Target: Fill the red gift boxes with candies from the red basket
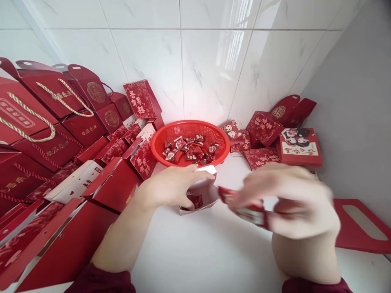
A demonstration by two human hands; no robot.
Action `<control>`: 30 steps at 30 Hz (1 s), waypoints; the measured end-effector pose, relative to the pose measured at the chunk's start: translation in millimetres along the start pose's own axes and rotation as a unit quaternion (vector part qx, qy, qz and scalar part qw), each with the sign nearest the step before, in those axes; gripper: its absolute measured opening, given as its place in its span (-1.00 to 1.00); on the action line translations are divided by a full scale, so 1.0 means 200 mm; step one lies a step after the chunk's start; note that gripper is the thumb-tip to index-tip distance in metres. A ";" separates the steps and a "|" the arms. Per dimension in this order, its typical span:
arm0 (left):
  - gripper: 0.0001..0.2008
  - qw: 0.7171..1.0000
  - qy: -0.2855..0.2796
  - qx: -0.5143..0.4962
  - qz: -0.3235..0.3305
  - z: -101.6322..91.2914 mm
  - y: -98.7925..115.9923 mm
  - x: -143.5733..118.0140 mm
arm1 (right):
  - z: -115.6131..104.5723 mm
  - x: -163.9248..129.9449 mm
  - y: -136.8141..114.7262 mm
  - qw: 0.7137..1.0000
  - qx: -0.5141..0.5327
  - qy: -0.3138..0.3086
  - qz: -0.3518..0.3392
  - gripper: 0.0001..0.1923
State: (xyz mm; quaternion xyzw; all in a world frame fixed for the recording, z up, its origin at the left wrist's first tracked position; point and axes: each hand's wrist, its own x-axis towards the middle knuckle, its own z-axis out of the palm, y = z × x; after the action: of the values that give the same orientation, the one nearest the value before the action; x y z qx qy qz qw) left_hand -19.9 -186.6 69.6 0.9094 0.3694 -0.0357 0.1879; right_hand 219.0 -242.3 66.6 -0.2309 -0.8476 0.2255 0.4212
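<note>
The left hand grips the rim of a small open box on the white floor, just before the red basket. The right hand — blurred — seems closed on a red flat packet, beside the box.

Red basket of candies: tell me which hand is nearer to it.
Left. The left hand grips the small open box just below the red basket; the blurred right hand sits farther off, lower right, holding a red packet.
</note>
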 end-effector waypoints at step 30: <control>-0.86 0.993 0.042 -0.008 -0.112 -0.06 -0.09 -0.05 | 0.11 0.18 0.20 0.937 -0.236 -0.184 0.183 -0.87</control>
State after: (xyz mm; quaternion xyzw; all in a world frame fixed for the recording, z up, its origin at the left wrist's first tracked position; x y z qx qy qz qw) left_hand -39.9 -176.3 76.7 0.8613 0.4768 -0.0155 0.1747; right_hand 190.6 -194.3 53.2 -0.4294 -0.8821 0.1308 0.1430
